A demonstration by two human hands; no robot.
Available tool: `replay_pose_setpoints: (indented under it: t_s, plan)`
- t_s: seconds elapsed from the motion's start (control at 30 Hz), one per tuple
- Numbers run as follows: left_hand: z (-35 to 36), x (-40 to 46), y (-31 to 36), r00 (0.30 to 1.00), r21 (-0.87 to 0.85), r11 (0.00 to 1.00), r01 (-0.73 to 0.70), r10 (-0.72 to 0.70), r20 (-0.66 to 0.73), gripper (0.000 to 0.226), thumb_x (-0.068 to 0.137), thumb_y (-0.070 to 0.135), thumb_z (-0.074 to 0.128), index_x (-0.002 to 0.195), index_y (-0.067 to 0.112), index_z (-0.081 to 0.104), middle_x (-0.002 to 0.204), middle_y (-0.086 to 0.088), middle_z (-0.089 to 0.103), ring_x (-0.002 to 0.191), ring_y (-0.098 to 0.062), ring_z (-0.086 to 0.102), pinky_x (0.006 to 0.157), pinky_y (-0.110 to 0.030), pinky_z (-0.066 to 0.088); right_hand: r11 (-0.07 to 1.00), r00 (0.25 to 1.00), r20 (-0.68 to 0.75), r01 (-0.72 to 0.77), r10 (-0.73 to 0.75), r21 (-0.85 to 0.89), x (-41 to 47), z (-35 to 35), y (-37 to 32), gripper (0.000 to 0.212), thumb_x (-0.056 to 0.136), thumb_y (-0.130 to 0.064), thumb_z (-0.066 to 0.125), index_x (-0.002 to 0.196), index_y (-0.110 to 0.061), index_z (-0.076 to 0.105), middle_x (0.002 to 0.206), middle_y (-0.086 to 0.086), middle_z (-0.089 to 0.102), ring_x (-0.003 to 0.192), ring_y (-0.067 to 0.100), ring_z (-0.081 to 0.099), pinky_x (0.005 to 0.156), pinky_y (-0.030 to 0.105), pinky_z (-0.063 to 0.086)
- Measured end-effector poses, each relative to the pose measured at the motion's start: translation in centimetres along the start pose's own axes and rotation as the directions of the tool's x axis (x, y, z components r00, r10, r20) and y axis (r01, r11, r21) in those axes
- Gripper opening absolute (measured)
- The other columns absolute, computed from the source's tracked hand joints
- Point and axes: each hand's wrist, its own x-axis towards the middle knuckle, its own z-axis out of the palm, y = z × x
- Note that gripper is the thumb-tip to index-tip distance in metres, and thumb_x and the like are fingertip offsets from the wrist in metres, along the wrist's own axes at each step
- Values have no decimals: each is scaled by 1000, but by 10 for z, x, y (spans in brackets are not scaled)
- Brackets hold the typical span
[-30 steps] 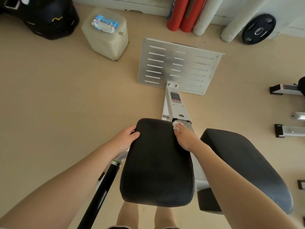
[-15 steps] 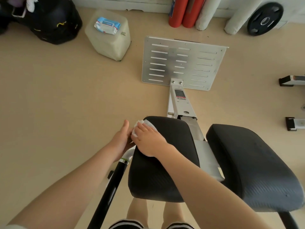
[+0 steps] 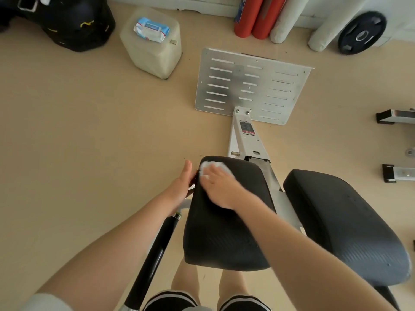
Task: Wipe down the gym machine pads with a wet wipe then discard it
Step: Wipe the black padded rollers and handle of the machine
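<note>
At the centre of the frame the right hand (image 3: 219,189) presses a crumpled white wet wipe (image 3: 207,168) onto the upper left corner of the near black pad (image 3: 226,232), its grip closed over the wipe with fingers spread flat. The left hand (image 3: 180,187) rests against that pad's left edge, fingers extended and holding nothing. A second black pad (image 3: 341,225) sits to the right, apart from the first. At upper left, a pack of wipes (image 3: 151,29) lies on a translucent jug (image 3: 152,50) standing on the floor.
</note>
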Motion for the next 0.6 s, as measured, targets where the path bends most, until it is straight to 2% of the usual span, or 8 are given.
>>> replay_pose_setpoints:
  t_s: [0.07, 0.13, 0.2, 0.3, 0.43, 0.53, 0.6]
  plan:
    - [-3, -4, 1, 999, -86, 996, 23, -26, -29, 74, 91, 60, 2, 139, 17, 37, 145, -8, 40, 134, -18, 37, 110, -32, 30, 997, 999, 6, 40, -40, 64, 8, 2, -28, 44, 98, -20, 26, 138, -3, 35, 147, 20, 28, 139, 34, 17, 115, 46, 15]
    - [-6, -8, 0, 999, -126, 991, 40, -44, -25, 77, 90, 61, 0, 140, 15, 37, 143, -10, 42, 132, -19, 39, 102, -28, 34, 988, 999, 16, 30, -33, 153, 6, 5, -33, 46, 100, -24, 27, 142, -7, 29, 152, 17, 20, 142, 30, 10, 117, 43, 9]
    - [-5, -12, -1, 999, -63, 997, 41, -42, -23, 76, 90, 60, -2, 141, 16, 34, 145, -7, 40, 134, -18, 36, 105, -28, 29, 946, 998, 28, -55, 48, 321, -5, 0, -19, 47, 100, -25, 25, 143, -5, 27, 152, 14, 21, 142, 28, 13, 117, 40, 9]
    - [6, -18, 0, 998, 37, 997, 62, -61, -27, 70, 91, 60, 4, 141, 21, 34, 148, 2, 35, 136, -14, 30, 116, -33, 17, 905, 987, 52, -158, 150, 395, -26, -1, 16, 43, 101, -22, 23, 139, -5, 31, 148, 18, 24, 140, 30, 14, 115, 40, 11]
    - [18, -28, 8, 995, 72, 993, 94, -91, -35, 54, 98, 48, 18, 141, 20, 34, 148, 4, 35, 138, -16, 27, 112, -32, 16, 934, 963, 125, -264, 240, 240, -64, 9, 68, 41, 101, -20, 24, 140, -6, 29, 149, 17, 21, 140, 30, 13, 115, 37, 13]
    - [23, -30, 9, 993, 28, 994, 107, -106, -48, 59, 96, 52, 14, 139, 19, 39, 145, 1, 40, 133, -18, 35, 109, -32, 21, 969, 965, 143, -234, 221, 84, -78, 16, 78, 41, 100, -18, 26, 139, -6, 28, 146, 19, 22, 138, 34, 14, 115, 41, 17]
    - [25, -32, 8, 992, -2, 994, 113, -113, -63, 66, 93, 58, 9, 136, 21, 42, 138, 2, 47, 130, -18, 39, 108, -33, 24, 978, 976, 114, -195, 186, 71, -76, 14, 66, 43, 100, -18, 24, 141, -5, 27, 146, 21, 21, 139, 37, 11, 116, 43, 13]
